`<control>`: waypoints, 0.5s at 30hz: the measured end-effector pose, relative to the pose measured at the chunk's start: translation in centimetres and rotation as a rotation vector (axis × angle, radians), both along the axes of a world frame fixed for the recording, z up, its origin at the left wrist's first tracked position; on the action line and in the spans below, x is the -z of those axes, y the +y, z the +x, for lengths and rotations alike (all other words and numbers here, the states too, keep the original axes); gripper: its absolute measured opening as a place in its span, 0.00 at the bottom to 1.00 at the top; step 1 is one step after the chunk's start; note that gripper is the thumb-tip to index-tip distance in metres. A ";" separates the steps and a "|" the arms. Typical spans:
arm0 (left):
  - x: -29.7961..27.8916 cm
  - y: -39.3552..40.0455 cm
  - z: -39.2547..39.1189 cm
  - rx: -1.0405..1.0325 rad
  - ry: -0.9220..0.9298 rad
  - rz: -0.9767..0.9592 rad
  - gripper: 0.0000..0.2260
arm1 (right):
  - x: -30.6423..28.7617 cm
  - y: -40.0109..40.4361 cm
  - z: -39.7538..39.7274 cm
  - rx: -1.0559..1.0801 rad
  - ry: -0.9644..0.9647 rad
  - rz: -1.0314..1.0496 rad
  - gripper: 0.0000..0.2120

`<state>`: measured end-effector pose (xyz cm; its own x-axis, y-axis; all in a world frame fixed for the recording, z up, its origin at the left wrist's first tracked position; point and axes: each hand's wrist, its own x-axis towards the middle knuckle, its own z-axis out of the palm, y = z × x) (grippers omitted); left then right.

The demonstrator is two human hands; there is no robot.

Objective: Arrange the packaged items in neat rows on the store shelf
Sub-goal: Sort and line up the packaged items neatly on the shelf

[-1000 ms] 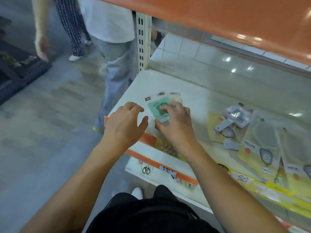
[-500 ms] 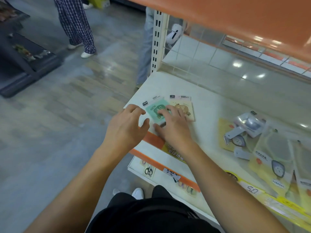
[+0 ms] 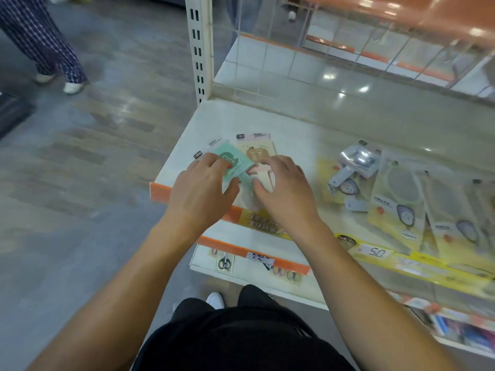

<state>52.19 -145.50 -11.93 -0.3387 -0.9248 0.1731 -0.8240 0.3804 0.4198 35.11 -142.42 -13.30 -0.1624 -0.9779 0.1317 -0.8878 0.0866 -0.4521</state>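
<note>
Flat packaged items lie at the left end of the white shelf (image 3: 267, 119). A green packet (image 3: 237, 160) sits tilted on the pile, and a beige packet (image 3: 261, 149) lies just behind it. My left hand (image 3: 203, 188) grips the green packet's near left side, fingers on top and thumb at its edge. My right hand (image 3: 285, 191) is curled over a pale pink packet (image 3: 258, 170), pinching it between fingers and thumb. Both hands hide the near parts of the pile.
Yellow packets (image 3: 396, 202) and a light blue packaged item (image 3: 359, 159) lie overlapping further right. An orange and yellow price strip (image 3: 375, 253) lines the front edge. A lower shelf holds scissors (image 3: 224, 262). A slotted upright post (image 3: 199, 49) stands left; a person (image 3: 40, 41) walks in the aisle.
The view tipped up and moved back. The green packet has turned further and shifted toward my left hand. My right hand has slid right onto the pink packet. The people in the aisle walked on.
</note>
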 end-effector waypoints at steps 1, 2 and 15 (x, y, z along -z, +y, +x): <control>-0.1 0.1 -0.6 0.030 0.010 -0.012 0.14 | -0.2 0.5 -0.4 0.019 0.012 -0.023 0.20; -0.2 0.3 -1.3 0.067 0.027 -0.021 0.14 | -0.4 1.1 -0.9 0.051 0.022 -0.047 0.20; -0.5 1.6 -8.6 0.393 0.095 0.019 0.15 | -0.5 8.0 -6.2 0.432 -0.002 -0.053 0.19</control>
